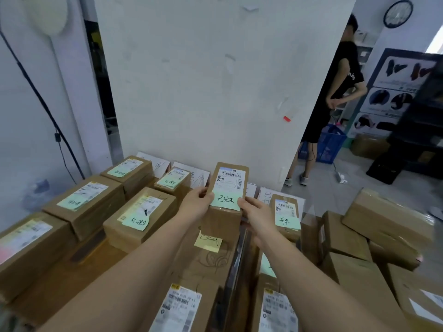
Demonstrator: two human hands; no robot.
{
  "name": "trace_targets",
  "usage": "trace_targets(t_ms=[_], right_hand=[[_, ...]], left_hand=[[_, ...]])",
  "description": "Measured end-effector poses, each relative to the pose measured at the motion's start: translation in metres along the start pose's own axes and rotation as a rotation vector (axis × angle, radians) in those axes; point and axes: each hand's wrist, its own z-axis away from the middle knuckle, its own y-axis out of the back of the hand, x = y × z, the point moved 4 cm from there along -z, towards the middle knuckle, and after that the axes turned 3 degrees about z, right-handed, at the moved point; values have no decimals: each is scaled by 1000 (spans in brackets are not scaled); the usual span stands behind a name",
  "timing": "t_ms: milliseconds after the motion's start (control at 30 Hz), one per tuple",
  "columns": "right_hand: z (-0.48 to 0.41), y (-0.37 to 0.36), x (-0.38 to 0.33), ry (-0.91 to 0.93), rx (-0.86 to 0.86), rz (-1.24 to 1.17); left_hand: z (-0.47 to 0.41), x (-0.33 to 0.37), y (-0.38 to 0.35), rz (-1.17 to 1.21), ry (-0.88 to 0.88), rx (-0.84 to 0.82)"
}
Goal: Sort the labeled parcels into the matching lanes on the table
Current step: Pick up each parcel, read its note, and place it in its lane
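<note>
A brown cardboard parcel (229, 185) with a white shipping label and a green handwritten note is held between both hands over the middle of the table. My left hand (195, 203) grips its left side and my right hand (255, 215) grips its right side near the front end. Below it lies a yellow note (208, 243) on another box. White lane signs (200, 176) stand against the wall behind the parcels.
Several labeled parcels (140, 218) sit in rows on the left, one with a green note (286, 215) to the right. Unsorted boxes (374, 233) pile up at the right. A person (335, 92) stands beside a blue crate (332, 143) at the back right.
</note>
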Motion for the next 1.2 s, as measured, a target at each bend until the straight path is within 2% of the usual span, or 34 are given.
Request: trace_targets(t_ms=[300, 667, 933, 1067, 1200], right_hand=[[-57, -20, -9, 2, 133, 53], [-100, -38, 4, -16, 268, 168], [-103, -39, 5, 15, 301, 296], [-95, -32, -3, 47, 300, 377], [-76, -15, -14, 134, 343, 643]], left_hand=[[-73, 0, 0, -13, -2, -146], [-135, -25, -3, -65, 14, -246], [-139, -26, -8, -139, -42, -222], [-134, -13, -9, -296, -154, -176], [-123, 12, -13, -518, -388, -106]])
